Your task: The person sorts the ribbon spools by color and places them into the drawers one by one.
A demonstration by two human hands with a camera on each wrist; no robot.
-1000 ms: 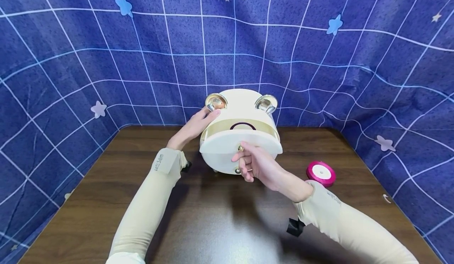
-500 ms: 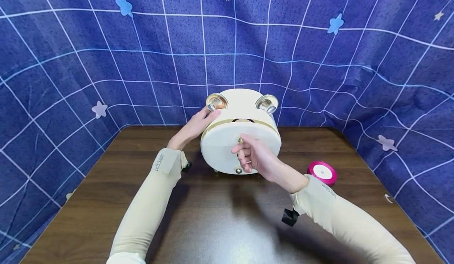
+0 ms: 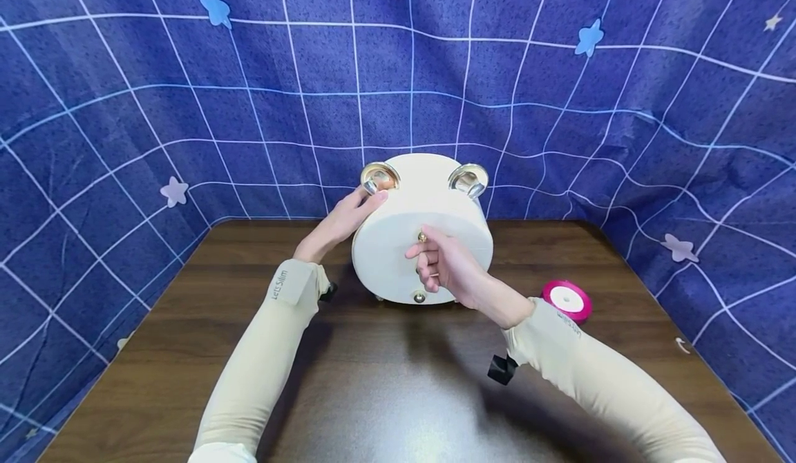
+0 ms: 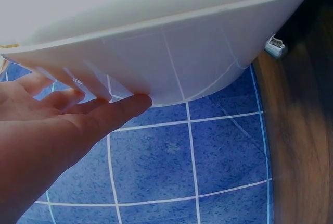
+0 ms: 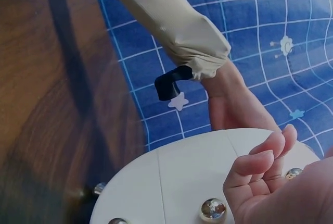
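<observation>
The front panel (image 3: 385, 259) has swung up and in since the earlier frame: the gap along its top edge is gone from view, and your right hand (image 3: 457, 269) has risen with it, while your left hand (image 3: 344, 218) stays where it is. The white box (image 3: 429, 180) stands on small metal feet (image 4: 276, 47) toward the back of the desk (image 3: 162, 380), near its middle, with the ribbon spool (image 3: 567, 300) apart from it on the right. Your left fingers are spread and fairly straight against the side of the box, just below the left ear (image 3: 381, 178), resting there rather than clamped. Your right fingers are loosely bent, with a fingertip at the upper knob (image 3: 422, 237); you cannot tell from these views whether they pinch it or only push beside it. The lower knob (image 3: 419, 298) is untouched.

By its look, the shell is stiff, smooth and probably fairly light, so expect it to slide if you push the panel hard without a brace. The glossy surface likely gives bare skin little grip. For the panel, the upper knob is your best hold, though small and slick. The shiny ears may dent or loosen; to shift the box, grip both sides of its body instead.
</observation>
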